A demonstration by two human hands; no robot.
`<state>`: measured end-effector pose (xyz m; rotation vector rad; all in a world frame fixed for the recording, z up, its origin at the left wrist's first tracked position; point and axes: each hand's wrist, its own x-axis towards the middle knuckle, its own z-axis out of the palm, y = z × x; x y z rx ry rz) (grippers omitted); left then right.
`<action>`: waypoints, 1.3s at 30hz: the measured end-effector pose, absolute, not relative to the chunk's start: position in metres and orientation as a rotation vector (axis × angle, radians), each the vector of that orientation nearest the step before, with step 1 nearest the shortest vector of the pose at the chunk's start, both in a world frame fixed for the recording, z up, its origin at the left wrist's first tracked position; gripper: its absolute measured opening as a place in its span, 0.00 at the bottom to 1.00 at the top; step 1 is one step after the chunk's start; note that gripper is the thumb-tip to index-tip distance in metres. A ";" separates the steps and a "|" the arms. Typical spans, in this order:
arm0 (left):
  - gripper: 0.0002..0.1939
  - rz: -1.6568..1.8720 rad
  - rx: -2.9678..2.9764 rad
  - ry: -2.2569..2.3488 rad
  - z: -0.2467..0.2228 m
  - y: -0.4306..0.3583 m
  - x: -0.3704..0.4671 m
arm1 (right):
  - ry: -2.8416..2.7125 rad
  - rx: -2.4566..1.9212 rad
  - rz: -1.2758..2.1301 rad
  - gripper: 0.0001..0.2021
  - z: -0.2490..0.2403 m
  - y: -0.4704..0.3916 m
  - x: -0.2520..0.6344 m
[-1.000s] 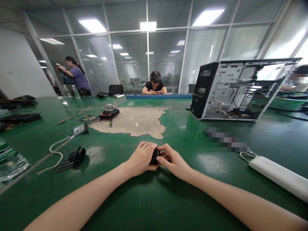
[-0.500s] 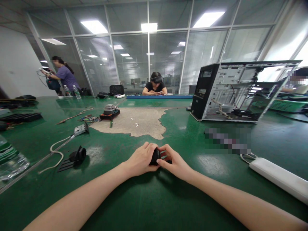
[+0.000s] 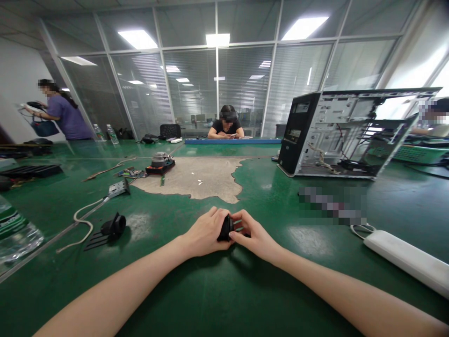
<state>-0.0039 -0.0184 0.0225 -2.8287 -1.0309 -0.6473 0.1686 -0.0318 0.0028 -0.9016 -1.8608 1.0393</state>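
A small black block-shaped part (image 3: 225, 230) is held between both hands just above the green table (image 3: 196, 295). My left hand (image 3: 206, 232) wraps round its left side, closed, with the thumb along the bottom. The fingertips and thumb of my right hand (image 3: 254, 235) pinch its right side. Much of the part is covered by fingers, so I cannot tell its exact kind. To the left lies a black plastic piece with a round opening and flat prongs (image 3: 112, 228).
An opened computer case (image 3: 301, 135) stands at the right, behind a white power strip (image 3: 403, 255). A water bottle (image 3: 16, 231), a metal bracket (image 3: 118, 187) and a cooler with fan (image 3: 160, 161) are at left. One person (image 3: 226, 124) sits opposite; another (image 3: 66, 112) stands at left.
Both hands and the black part stay almost in place, with only a slight shift of the part. The standing person in purple has moved farther left.
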 end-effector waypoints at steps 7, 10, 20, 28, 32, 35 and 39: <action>0.24 -0.668 -2.827 -1.033 0.023 -0.019 -0.003 | -1.818 -0.901 0.968 0.09 0.003 -0.031 0.168; 0.24 -0.663 -2.825 -1.036 0.022 -0.018 -0.004 | -1.812 -0.926 1.052 0.12 0.002 -0.030 0.167; 0.24 -0.684 -2.836 -1.038 0.023 -0.019 -0.003 | -1.834 -0.904 0.935 0.08 0.006 -0.032 0.168; 0.25 -0.679 -2.842 -1.041 0.022 -0.018 -0.004 | -1.847 -0.904 1.050 0.12 0.004 -0.033 0.168; 0.25 -0.669 -2.831 -1.039 0.022 -0.019 -0.004 | -1.857 -0.872 0.907 0.10 0.006 -0.034 0.168; 0.24 -0.676 -2.821 -1.035 0.022 -0.020 -0.004 | -1.840 -0.891 0.889 0.08 0.006 -0.032 0.167; 0.24 -0.685 -2.822 -1.039 0.022 -0.019 -0.004 | -1.824 -0.924 1.006 0.11 0.005 -0.032 0.166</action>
